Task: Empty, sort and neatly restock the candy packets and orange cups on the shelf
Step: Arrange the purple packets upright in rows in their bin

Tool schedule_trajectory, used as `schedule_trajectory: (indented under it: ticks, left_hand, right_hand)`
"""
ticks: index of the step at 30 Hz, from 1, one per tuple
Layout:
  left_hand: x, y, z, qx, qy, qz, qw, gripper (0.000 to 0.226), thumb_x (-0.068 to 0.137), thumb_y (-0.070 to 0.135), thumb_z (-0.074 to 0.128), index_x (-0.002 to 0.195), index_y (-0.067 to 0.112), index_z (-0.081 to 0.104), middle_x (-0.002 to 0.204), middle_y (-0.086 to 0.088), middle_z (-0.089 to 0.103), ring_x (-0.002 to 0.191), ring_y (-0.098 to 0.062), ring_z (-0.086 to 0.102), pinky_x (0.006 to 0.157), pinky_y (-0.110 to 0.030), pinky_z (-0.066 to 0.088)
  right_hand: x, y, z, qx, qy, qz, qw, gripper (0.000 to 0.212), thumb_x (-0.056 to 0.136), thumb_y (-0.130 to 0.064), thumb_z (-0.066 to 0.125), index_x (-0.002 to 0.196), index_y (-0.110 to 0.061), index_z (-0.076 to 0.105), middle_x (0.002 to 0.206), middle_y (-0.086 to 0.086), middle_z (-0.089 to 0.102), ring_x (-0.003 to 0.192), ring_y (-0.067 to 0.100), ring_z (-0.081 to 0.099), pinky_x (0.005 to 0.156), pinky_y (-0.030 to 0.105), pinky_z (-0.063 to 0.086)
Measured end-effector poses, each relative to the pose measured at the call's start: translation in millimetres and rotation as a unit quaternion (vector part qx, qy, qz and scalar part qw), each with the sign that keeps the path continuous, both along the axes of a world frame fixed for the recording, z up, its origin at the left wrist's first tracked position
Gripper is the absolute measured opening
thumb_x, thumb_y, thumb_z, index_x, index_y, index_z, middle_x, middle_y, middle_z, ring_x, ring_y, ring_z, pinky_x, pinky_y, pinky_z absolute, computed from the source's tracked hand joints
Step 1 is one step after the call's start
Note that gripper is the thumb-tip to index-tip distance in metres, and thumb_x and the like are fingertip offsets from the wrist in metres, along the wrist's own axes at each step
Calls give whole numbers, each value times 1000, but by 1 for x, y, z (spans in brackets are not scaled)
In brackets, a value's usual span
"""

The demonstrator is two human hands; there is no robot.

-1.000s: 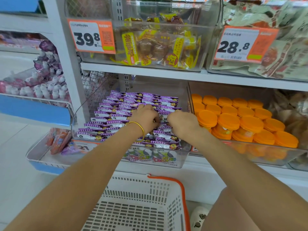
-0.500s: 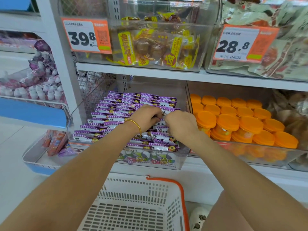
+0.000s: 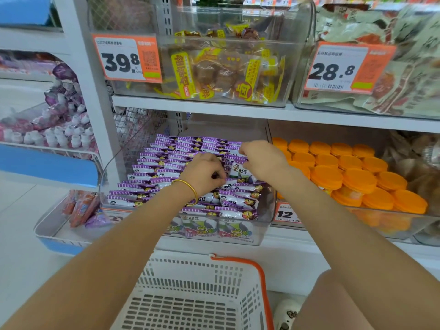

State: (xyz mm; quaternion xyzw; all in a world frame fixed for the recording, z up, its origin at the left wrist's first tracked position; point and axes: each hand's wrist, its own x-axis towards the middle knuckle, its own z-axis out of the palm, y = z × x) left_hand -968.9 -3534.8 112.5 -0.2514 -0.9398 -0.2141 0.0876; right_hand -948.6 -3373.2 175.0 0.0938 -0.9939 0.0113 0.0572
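Purple-and-white candy packets [image 3: 164, 173] were seen lined up in overlapping rows inside a clear bin [image 3: 267, 211] on the lower shelf [image 3: 297, 241]. The orange cups [image 3: 357, 173] were stacked in the neighbouring bin just beside it. The step in hand was judged to be the neatening of the packet rows at the right side, where several packets lay askew. The left hand [image 3: 204, 173] was set down among the packets, its fingers [image 3: 220, 178] curled together and apparently pinching one. The right hand [image 3: 264, 160] was held just beside it, fingers curled on a packet's purple edge. Next, the pinched packets would need to be stood in line with the rows. A white basket [image 3: 190, 296] was seen below the shelf.
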Motion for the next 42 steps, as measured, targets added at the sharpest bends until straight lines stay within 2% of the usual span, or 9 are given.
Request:
schedule_trajectory:
  ticks: [5, 10, 12, 16, 21, 25, 31, 37, 42]
  left_hand:
    - [3, 2, -4, -5, 15, 26, 1000, 11, 86, 22, 65, 92, 17, 72, 109, -4, 57, 110, -27, 45, 95, -37, 33]
    - [4, 11, 2, 1, 36, 26, 999, 12, 87, 20, 64, 94, 14, 72, 104, -6, 55, 103, -28, 40, 88, -34, 34]
    - [2, 10, 0, -12, 16, 36, 999, 12, 88, 21, 63, 94, 16, 72, 103, -7, 55, 105, -29, 41, 92, -34, 33]
    - [-4, 7, -4, -5, 6, 31, 999, 11, 87, 18, 64, 94, 15, 72, 106, -8, 56, 107, -28, 46, 95, -36, 35]
    - [-4, 12, -3, -13, 1, 30, 999, 14, 87, 16, 64, 98, 14, 71, 107, -9, 59, 108, -29, 49, 91, -40, 43]
    - [0, 5, -4, -48, 3, 42, 998, 27, 89, 26, 62, 113, 16, 66, 115, -9, 57, 112, -29, 47, 96, -41, 40]
    - [1, 9, -1, -13, -7, 60, 998, 14, 87, 16, 63, 97, 10, 70, 103, -10, 59, 102, -29, 51, 90, -39, 44]
    - [-4, 10, 6, 33, -68, 68, 995, 17, 86, 9, 63, 100, 6, 72, 97, -9, 68, 93, -26, 62, 80, -26, 46]
    - [-5, 8, 6, 56, -82, 56, 993, 16, 86, 10, 65, 99, 7, 73, 102, -9, 70, 87, -18, 61, 79, -22, 43]
  right_hand:
    - [-15, -6, -9, 58, -28, 16, 998, 10, 91, -7, 58, 94, -13, 65, 99, 7, 63, 91, 27, 61, 65, 30, 42]
    - [-22, -13, -23, 0, -107, 24, 994, 17, 93, -13, 56, 100, -13, 72, 92, 7, 64, 85, 25, 61, 66, 28, 42]
    - [-22, -10, -19, -38, -138, 36, 989, 21, 93, -8, 54, 105, -10, 72, 101, 9, 68, 90, 24, 62, 71, 28, 44]
    - [-13, 15, 20, -123, -35, 16, 992, 24, 90, 3, 56, 104, -8, 71, 115, 10, 67, 105, 24, 63, 93, 37, 50]
    - [6, 4, 16, 42, -133, 44, 989, 7, 86, -12, 65, 82, -13, 70, 88, 3, 67, 85, 21, 63, 71, 33, 54]
    - [6, -7, -2, 132, -159, 21, 978, 35, 90, -3, 58, 61, -12, 39, 66, 2, 39, 58, 17, 40, 47, 26, 31]
    - [9, -7, -6, 96, -69, 32, 992, 5, 91, -9, 61, 95, -10, 64, 91, 7, 60, 92, 27, 62, 71, 32, 47]
    - [16, -6, 4, 75, -17, 62, 995, 29, 93, -16, 58, 66, -11, 49, 70, 3, 49, 78, 26, 57, 66, 30, 42]
    - [14, -13, -17, 74, -73, 62, 993, 9, 90, -7, 59, 82, -9, 60, 81, 8, 56, 85, 30, 61, 67, 32, 46]
